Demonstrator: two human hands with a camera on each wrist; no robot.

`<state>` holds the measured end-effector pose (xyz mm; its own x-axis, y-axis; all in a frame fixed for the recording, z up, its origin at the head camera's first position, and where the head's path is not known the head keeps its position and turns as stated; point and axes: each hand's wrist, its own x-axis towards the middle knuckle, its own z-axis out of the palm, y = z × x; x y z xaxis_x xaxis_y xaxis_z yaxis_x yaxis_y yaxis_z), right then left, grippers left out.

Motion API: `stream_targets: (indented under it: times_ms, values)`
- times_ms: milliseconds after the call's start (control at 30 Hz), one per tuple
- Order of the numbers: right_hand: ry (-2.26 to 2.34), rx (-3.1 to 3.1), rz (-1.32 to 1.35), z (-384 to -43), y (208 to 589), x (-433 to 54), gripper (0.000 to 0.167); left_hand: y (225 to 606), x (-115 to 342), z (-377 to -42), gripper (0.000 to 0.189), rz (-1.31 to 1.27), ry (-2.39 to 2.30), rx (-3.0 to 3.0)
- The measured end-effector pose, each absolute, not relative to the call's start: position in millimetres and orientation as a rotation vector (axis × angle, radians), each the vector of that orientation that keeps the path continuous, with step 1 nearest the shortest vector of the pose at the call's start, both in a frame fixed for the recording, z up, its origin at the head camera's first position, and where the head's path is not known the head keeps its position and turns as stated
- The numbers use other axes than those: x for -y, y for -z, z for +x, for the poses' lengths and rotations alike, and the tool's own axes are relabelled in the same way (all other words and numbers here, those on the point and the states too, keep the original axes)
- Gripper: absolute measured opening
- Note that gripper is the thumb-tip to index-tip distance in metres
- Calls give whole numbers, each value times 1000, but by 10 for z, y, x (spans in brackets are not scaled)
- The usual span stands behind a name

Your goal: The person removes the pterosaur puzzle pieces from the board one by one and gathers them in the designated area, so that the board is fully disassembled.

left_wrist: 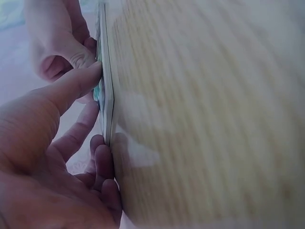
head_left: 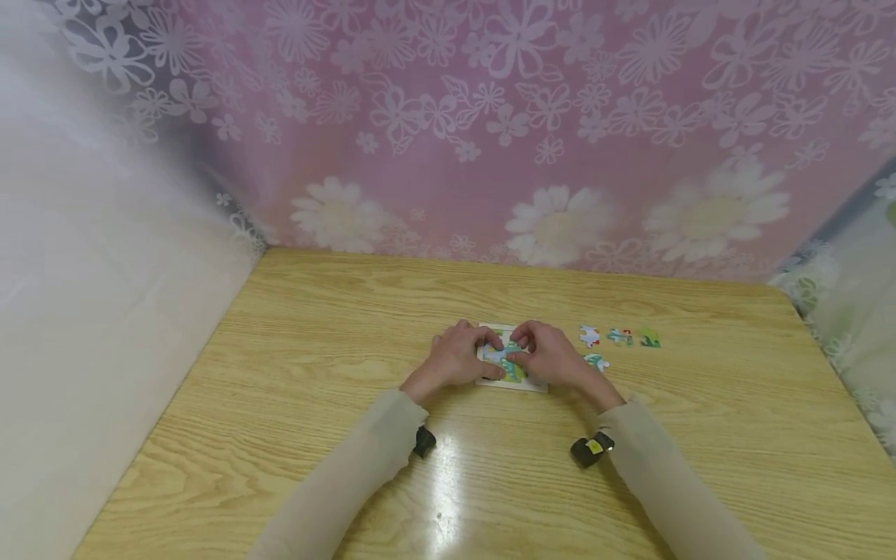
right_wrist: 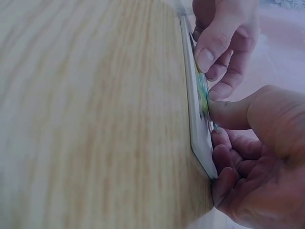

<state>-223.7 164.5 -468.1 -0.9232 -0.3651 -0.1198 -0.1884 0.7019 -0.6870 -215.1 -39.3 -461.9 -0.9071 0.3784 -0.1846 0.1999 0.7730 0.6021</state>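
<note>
A small puzzle board [head_left: 535, 386] with a white border lies flat on the table, green and blue picture pieces [head_left: 513, 370] inside it. My left hand [head_left: 458, 354] is at the board's left side, thumb and index fingertips touching the pieces while the other fingers rest by its edge. From the right, my right hand [head_left: 553, 356] pinches a puzzle piece [right_wrist: 217, 127] between thumb and fingers, low over the board. Only a bit of that teal piece shows; the fingers hide the rest. Both hands nearly meet above the board.
Several loose puzzle pieces lie right of the board, among them a white-and-red one [head_left: 589, 336], a green one [head_left: 649, 337] and one nearer my right hand [head_left: 596, 362]. The wood-grain table [head_left: 315, 342] meets a pink flowered curtain [head_left: 434, 155] at the back.
</note>
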Motion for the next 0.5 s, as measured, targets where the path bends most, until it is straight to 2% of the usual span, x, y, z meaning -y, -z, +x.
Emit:
stream_targets:
  times_ms: [500]
  values:
    - [1057, -2686, -430, -2223, 4711, -1668, 28, 4583, 366, -2132, 31, 391, -928, -2637]
